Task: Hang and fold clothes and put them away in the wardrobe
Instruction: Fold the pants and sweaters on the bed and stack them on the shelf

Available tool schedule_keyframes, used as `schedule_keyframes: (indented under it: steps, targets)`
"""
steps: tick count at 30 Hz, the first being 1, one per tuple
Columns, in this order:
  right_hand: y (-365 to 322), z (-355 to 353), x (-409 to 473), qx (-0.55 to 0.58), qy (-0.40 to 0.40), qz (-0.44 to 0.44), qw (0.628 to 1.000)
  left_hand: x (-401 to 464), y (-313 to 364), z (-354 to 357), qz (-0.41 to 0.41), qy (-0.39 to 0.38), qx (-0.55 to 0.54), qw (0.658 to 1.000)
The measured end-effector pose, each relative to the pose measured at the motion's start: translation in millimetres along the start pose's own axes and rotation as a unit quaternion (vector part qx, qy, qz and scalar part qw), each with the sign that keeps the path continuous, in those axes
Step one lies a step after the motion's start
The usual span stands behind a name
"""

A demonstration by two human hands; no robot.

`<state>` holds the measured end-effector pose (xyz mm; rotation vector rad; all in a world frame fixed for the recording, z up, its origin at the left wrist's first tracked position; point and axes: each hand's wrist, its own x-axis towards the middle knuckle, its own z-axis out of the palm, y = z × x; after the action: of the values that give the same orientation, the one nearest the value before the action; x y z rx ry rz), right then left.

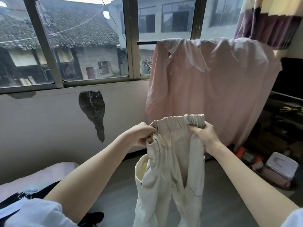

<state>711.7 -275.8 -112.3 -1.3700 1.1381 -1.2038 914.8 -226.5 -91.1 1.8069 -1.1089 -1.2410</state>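
I have both hands, left hand point(142, 134) and right hand point(203, 134), pinching the cream trousers point(168, 171) by the waistband, likely so the legs hang straight for folding.

Left hand point(141, 134): arm stretched forward, fingers curled in a pinch.
Right hand point(204, 135): arm stretched forward, fingers clenched, knuckles up.

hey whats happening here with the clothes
A person is holding up a pair of cream trousers by the elastic waistband, the left hand pinching one side and the right hand gripping the other, so the legs hang down in front of them. Behind, a pink garment is draped over a rail by the window. More clothes lie at the lower left. The trousers are not yet folded or hung.
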Motion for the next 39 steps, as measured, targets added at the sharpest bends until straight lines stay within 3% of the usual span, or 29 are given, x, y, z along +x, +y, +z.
schedule_keyframes:
  steps: [6, 12, 15, 17, 19, 22, 24, 25, 27, 29, 33, 36, 39]
  targets:
    - [11.1, 17.6, -26.3, 0.063, -0.079, -0.033, 0.994, -9.1, 6.4, 13.7, -0.048, -0.03, -0.246, 0.968]
    - [21.9, 20.9, -33.7, 0.073, -0.173, -0.011, 0.982, -20.1, 9.5, 21.2, -0.059, -0.047, -0.315, 0.946]
    - [22.2, 20.2, -34.1, 0.047, -0.225, -0.043, 0.972, -21.0, 8.4, 22.1, -0.054, -0.039, -0.376, 0.924]
    - [21.0, 26.3, -34.5, 0.029, -0.205, -0.071, 0.976, -22.0, 9.9, 24.9, -0.046, -0.033, -0.404, 0.913]
    - [19.4, 33.5, -31.5, 0.037, -0.134, -0.101, 0.985, -23.6, 11.5, 25.9, -0.034, -0.039, -0.402, 0.914]
    - [15.9, 32.6, -21.0, 0.003, -0.041, -0.148, 0.988, -29.1, 12.1, 17.0, 0.004, -0.04, -0.307, 0.951]
    - [11.6, 28.8, -14.7, -0.003, -0.018, -0.163, 0.986, -28.2, 5.4, 6.7, 0.107, 0.059, -0.153, 0.981]
    - [8.0, 27.7, -11.8, -0.002, -0.017, -0.165, 0.986, -27.2, -0.9, 1.3, 0.18, 0.135, -0.047, 0.973]
    - [-1.1, 25.9, -7.5, 0.005, -0.045, -0.167, 0.985, -27.0, -13.6, -6.4, 0.295, 0.233, 0.168, 0.911]
    - [-9.7, 24.0, -5.6, 0.009, -0.109, -0.156, 0.982, -26.3, -20.6, -11.2, 0.33, 0.204, 0.266, 0.883]
    - [-27.2, 13.5, -5.8, 0.004, -0.231, -0.112, 0.966, -17.2, -10.0, -26.1, 0.341, 0.148, 0.295, 0.88]
    - [-30.8, 2.0, -6.8, 0.012, -0.24, -0.096, 0.966, -8.6, -5.0, -31.9, 0.366, 0.078, 0.334, 0.865]
    - [-28.1, -8.0, -11.0, 0.037, -0.228, -0.087, 0.969, -4.6, -13.3, -34.6, 0.368, -0.004, 0.265, 0.891]
